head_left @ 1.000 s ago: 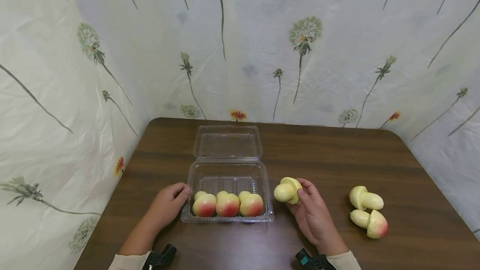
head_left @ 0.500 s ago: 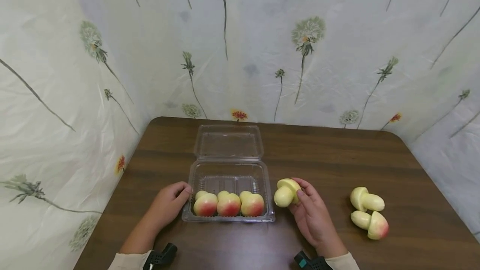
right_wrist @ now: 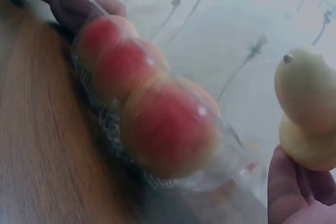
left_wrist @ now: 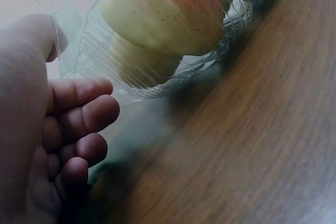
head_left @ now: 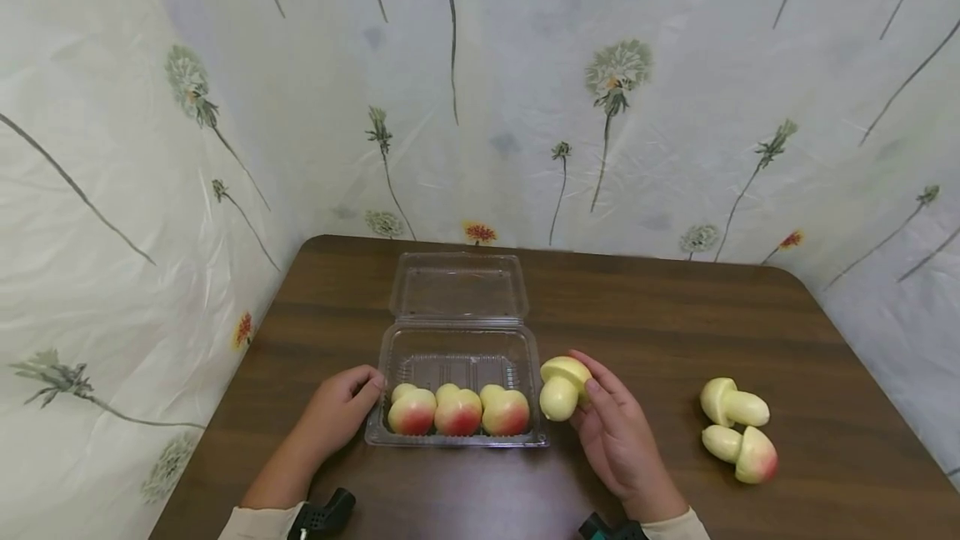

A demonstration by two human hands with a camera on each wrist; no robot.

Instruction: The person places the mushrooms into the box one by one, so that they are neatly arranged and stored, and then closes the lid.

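A clear plastic clamshell box [head_left: 461,340] lies on the table with its lid [head_left: 459,286] folded back. Along its near side sit three yellow-and-red mushroom-shaped pieces, the middle one [head_left: 458,413] between two others. My left hand [head_left: 341,411] grips the box's left rim; in the left wrist view, thumb and index finger [left_wrist: 84,93] lie either side of the clear wall. Just right of the box, my right hand [head_left: 615,432] holds another mushroom-shaped piece [head_left: 562,386] between thumb and fingers, its rounded stem pointing down toward me in the head view.
Two more mushroom-shaped pieces lie on the right of the table, one pale yellow [head_left: 735,403] behind one with a red cap [head_left: 753,455]. The brown wooden table [head_left: 637,307] meets a white, flower-printed sheet [head_left: 517,90] at its back and sides.
My right hand has moved slightly left toward the box. The piece in it has turned from its stem pointing left to pointing down. My left hand stays on the rim.
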